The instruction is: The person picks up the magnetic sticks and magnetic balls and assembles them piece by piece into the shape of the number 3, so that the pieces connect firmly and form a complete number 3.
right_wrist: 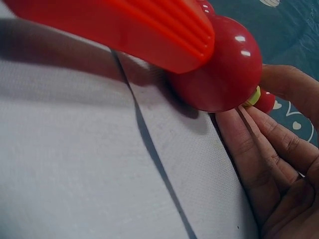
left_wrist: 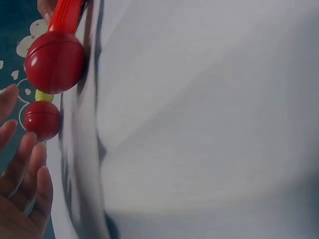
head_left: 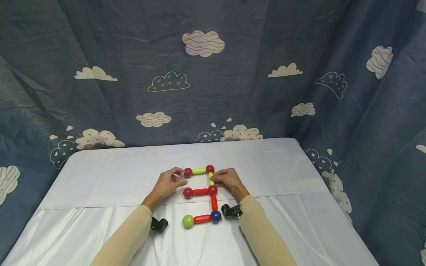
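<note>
A figure of balls and rods lies on the white-covered table. My right hand [head_left: 230,180] pinches the upright yellow-green rod [head_left: 210,174] on its right side, between the top right red ball [head_left: 209,169] and the middle right red ball [head_left: 212,190]. My left hand [head_left: 168,182], fingers loosely bent, is beside the top left red ball [head_left: 188,172]. In the left wrist view its fingertips are at that red ball [left_wrist: 42,120]; contact is unclear. Another yellow-green rod [head_left: 199,171] joins the two top balls. In the right wrist view, a red rod [right_wrist: 124,30] covers much of the scene.
Nearer me, the figure continues with a middle left red ball [head_left: 188,193], a red rod [head_left: 200,192], a blue ball [head_left: 215,216] and a green ball [head_left: 188,221]. White cloth covers the table [head_left: 100,177]. Behind hangs a dark blue cloud-patterned curtain [head_left: 233,92].
</note>
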### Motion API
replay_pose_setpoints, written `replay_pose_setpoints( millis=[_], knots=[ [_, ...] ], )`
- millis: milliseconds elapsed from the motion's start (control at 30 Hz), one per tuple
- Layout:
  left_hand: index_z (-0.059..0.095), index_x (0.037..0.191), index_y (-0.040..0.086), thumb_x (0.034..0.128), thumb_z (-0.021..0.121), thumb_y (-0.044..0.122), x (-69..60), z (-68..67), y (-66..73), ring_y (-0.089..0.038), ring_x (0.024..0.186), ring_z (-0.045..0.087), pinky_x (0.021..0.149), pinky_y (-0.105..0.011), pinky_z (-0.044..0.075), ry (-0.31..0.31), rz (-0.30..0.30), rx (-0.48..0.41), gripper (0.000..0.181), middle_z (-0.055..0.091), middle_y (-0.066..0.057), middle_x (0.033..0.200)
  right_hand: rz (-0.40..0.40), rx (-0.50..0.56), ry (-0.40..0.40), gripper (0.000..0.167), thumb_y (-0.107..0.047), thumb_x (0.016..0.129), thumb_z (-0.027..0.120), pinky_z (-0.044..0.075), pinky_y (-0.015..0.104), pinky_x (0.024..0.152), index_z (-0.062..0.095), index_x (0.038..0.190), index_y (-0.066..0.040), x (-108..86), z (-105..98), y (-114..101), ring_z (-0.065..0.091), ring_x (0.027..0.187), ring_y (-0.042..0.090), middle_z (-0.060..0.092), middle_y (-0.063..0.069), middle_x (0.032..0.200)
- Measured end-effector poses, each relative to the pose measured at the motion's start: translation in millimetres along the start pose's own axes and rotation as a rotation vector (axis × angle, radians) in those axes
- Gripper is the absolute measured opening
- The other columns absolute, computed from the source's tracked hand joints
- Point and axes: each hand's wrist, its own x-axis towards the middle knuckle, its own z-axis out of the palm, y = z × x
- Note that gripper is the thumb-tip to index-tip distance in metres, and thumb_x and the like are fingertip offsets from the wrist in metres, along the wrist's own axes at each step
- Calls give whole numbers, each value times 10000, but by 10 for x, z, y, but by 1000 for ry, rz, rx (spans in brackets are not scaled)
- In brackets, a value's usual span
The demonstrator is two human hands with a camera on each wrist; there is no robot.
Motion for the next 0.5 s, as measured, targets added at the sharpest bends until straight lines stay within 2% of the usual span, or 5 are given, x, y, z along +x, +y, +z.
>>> replay_pose_setpoints(
  millis=[100,267,500],
  knots=[
    [622,1190,89,814,773,169,90,-7,26,-198,901,599,752,-324,497,32,-22,24,412,639,-80,1082,4,-4,4,288,-122,770,808,554,264,640,708,1004,12,1,0,8,673,706,155,705,99,879],
    [611,1231,74,835,748,141,189,-19,61,-242,945,611,803,-381,503,19,-23,70,424,625,-133,1176,0,-14,10,290,-140,775,806,551,258,642,710,1006,9,-5,5,20,676,701,163,697,105,917],
    [654,1169,32,842,729,95,277,-18,61,-237,931,636,823,-384,505,-25,-20,101,341,676,-117,1083,-6,-20,20,284,-154,765,816,551,256,646,722,987,-4,7,-2,16,675,696,152,703,99,914]
  ],
)
